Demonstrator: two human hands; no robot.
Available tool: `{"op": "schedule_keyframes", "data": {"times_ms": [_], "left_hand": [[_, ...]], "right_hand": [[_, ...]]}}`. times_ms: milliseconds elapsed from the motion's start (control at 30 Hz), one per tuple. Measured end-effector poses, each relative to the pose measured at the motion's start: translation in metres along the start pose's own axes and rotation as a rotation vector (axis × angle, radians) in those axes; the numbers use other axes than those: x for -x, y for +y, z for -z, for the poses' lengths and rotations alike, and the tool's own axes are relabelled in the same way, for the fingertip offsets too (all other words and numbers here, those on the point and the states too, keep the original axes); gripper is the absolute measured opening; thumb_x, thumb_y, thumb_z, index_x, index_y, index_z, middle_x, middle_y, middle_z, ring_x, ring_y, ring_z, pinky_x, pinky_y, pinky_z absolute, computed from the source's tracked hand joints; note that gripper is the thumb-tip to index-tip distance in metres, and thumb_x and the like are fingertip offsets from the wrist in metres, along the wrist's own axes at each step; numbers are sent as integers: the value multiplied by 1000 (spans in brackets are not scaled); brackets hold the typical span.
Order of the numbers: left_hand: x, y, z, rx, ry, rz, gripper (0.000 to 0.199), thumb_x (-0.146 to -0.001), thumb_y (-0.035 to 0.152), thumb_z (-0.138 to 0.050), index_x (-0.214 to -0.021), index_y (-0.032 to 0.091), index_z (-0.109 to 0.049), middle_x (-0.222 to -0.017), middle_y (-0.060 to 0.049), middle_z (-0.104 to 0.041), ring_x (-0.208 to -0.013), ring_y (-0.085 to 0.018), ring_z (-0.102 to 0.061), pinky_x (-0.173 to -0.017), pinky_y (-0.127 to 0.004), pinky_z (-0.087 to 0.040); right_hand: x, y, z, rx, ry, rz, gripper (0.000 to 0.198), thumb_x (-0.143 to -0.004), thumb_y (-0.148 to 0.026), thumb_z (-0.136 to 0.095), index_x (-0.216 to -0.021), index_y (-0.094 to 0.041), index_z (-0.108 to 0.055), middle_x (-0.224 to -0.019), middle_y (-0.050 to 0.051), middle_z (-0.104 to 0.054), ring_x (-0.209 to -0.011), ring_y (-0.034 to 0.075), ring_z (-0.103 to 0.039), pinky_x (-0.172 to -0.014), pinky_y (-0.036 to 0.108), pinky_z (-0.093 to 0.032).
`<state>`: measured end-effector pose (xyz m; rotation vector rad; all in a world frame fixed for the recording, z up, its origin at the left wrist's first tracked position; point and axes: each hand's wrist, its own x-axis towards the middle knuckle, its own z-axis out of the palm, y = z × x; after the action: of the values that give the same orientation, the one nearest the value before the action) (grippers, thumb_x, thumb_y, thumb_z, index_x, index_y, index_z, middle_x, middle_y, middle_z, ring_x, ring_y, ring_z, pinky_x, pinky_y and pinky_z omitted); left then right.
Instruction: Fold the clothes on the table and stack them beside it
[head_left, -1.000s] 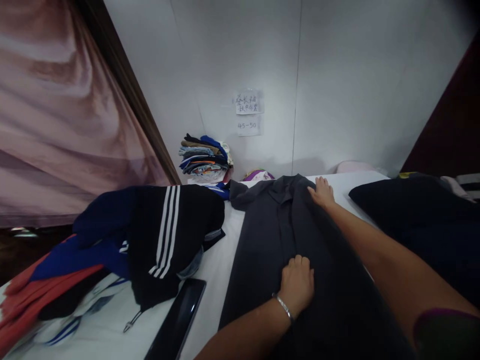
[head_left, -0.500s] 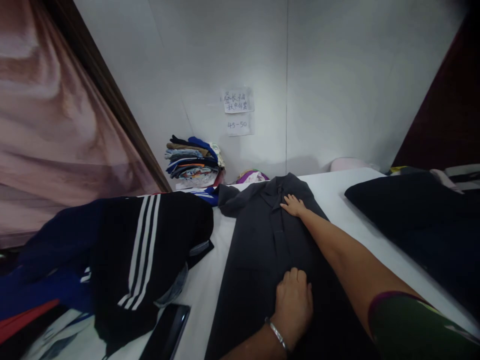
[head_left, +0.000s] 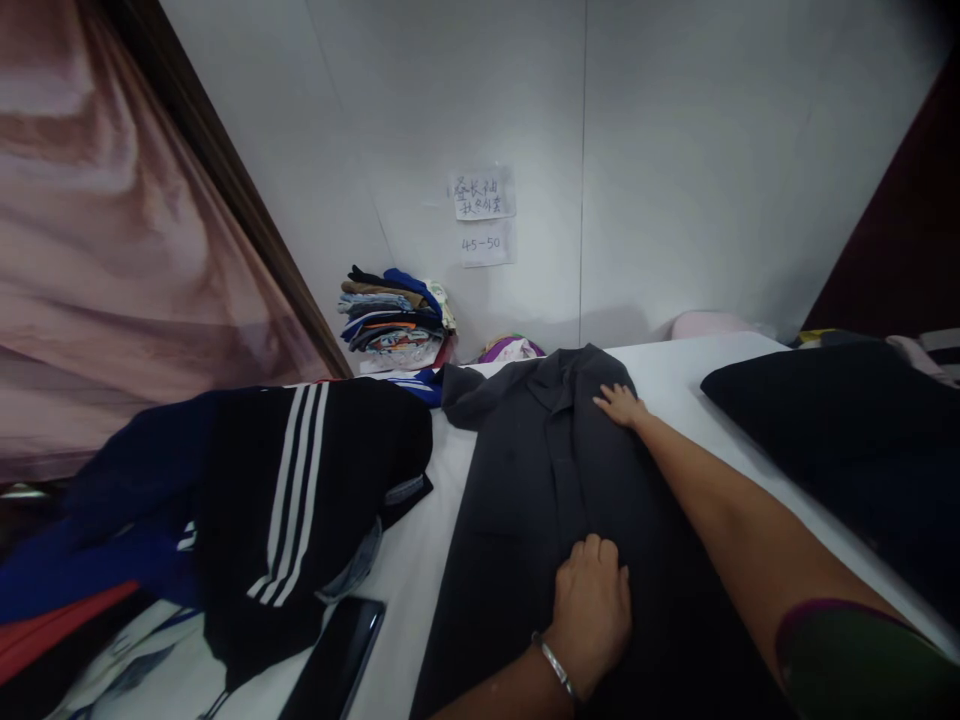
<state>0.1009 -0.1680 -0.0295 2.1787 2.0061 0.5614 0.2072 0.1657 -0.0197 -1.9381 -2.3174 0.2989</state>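
Observation:
A dark grey coat (head_left: 517,480) lies front up on the white table, its collar at the far end and one sleeve bent out to the left. My left hand (head_left: 592,605), with a silver bracelet at the wrist, is closed with curled fingers on the coat's front edge, low on the placket. Further off, my right hand (head_left: 619,404) rests flat with spread fingers on the coat's upper right chest, below the shoulder. The coat's lower end runs out of view in dark shadow.
Left of the coat lie a black garment with white stripes (head_left: 255,500) and a dark phone-like slab (head_left: 337,655). A folded clothes stack (head_left: 394,315) stands by the wall under paper signs (head_left: 486,215). Dark cloth (head_left: 840,440) lies at the right.
My right hand has slid to the right across the coat's chest, away from the collar opening. My left hand keeps its place on the placket. The view has shifted slightly.

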Motion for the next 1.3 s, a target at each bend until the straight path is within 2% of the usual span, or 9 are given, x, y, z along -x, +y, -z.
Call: {"op": "schedule_keyframes", "data": {"times_ms": [167,367,433,533,700,833,1000,1167,1300], "left_hand": [[-1,0,1,8,-17,8,10,-89,19,-45,-93,21,-53,-96,-3,-59,-90,-18,-55,-78,-31,-43],[-1,3,5,24,-39,17,11,-90,22,-45,-97,21,-53,-100,-3,-60,-93,-19,-55,-80,-32,-43],[-1,3,5,29,-40,15,11,-90,25,-46,-98,21,-52,-101,-3,-60,-94,-20,-55,-79,-33,-43],[-1,3,6,33,-30,8,11,-90,27,-46,-98,21,-52,-101,-3,-60,-93,-20,-55,-77,-33,-43],[-2,2,5,32,-28,-16,13,-91,29,-45,-99,20,-52,-101,-4,-59,-93,-20,-55,-78,-33,-44],[-2,2,3,14,-32,-26,16,-92,32,-45,-100,20,-50,-102,-4,-58,-94,-20,-55,-77,-33,-44],[-4,0,1,13,-19,-35,16,-92,33,-45,-100,20,-50,-102,-3,-58,-93,-20,-55,-75,-33,-45],[-5,-1,3,18,-4,-37,13,-92,30,-46,-99,20,-50,-101,-3,-58,-94,-20,-55,-77,-33,-45],[-6,0,8,10,-3,-45,12,-92,27,-46,-99,19,-51,-101,-4,-57,-96,-20,-55,-79,-32,-45]], "right_hand": [[-7,-7,-22,-4,-77,26,72,-92,-62,-22,-151,-22,-24,-159,13,-15,-145,32,-10,-111,59,-14],[1,-1,-5,-10,-98,35,70,-91,-61,-21,-148,-22,-33,-156,14,-25,-143,34,-20,-109,61,-20],[9,-2,-1,-9,-68,44,71,-91,-62,-19,-149,-22,-31,-156,14,-24,-143,35,-18,-109,61,-18],[21,-8,-4,-9,-44,84,71,-91,-63,-19,-151,-25,-26,-158,12,-20,-144,34,-15,-110,61,-18],[33,-20,-16,5,-100,133,68,-90,-62,-25,-147,-27,-35,-154,11,-30,-141,37,-25,-105,65,-24],[39,-23,-8,8,-101,160,66,-91,-61,-20,-146,-28,-37,-153,12,-33,-139,40,-28,-102,69,-25],[75,-13,0,17,-83,151,64,-93,-57,-18,-146,-26,-36,-154,11,-31,-141,34,-24,-107,62,-25],[129,-3,-12,44,-61,144,65,-94,-56,-24,-149,-22,-29,-157,11,-22,-144,29,-17,-112,55,-19],[143,-5,-18,37,-67,145,65,-95,-53,-28,-151,-21,-23,-158,11,-19,-145,27,-13,-114,52,-14]]}}
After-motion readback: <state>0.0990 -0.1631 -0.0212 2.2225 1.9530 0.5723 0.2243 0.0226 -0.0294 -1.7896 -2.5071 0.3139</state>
